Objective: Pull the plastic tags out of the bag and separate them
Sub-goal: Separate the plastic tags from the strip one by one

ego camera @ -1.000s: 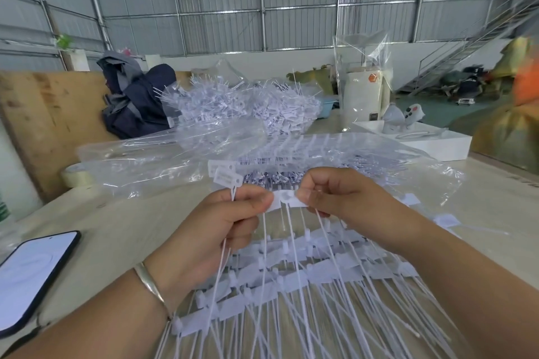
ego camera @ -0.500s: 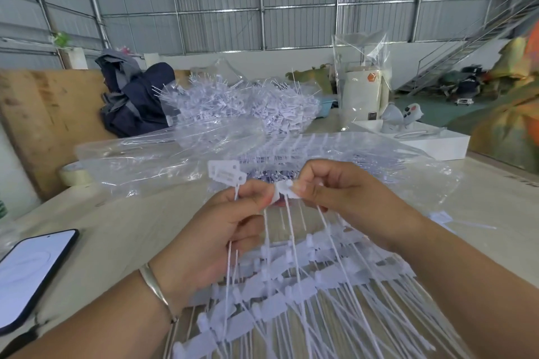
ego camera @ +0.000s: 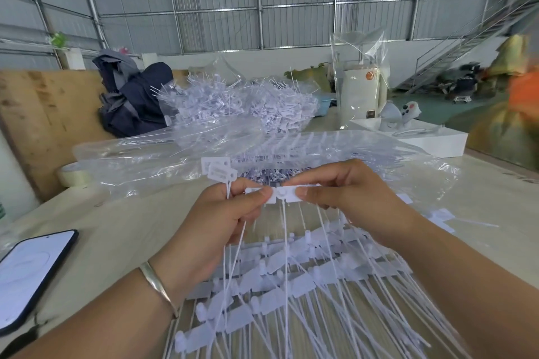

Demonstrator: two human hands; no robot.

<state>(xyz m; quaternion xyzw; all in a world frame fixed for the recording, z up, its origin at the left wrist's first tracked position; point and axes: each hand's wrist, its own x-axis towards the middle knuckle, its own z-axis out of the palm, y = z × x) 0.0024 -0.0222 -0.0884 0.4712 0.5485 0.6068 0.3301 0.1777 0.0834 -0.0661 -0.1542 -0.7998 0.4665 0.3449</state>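
A strip of joined white plastic tags (ego camera: 281,194) is stretched between my two hands at chest height. My left hand (ego camera: 221,224) pinches its left end and also grips the thin tails of two loose tags (ego camera: 220,173) that stick up above the thumb. My right hand (ego camera: 353,198) pinches the strip's right end. Below my hands lies a spread of white tags with long tails (ego camera: 291,277) on the table. The clear plastic bag (ego camera: 145,154) lies flat just beyond my hands, with more tags inside.
A heap of separated tags (ego camera: 242,102) sits behind the bag. A phone (ego camera: 32,271) lies at the left, a tape roll (ego camera: 73,175) beyond it. A white tray (ego camera: 431,141) and a wrapped white canister (ego camera: 361,93) stand at the right; dark cloth (ego camera: 131,99) rests against a wooden board.
My hands rose slightly and drew apart, so the strip between them now shows a wider stretch with a round joint in the middle. The loose tags stay in my left hand.
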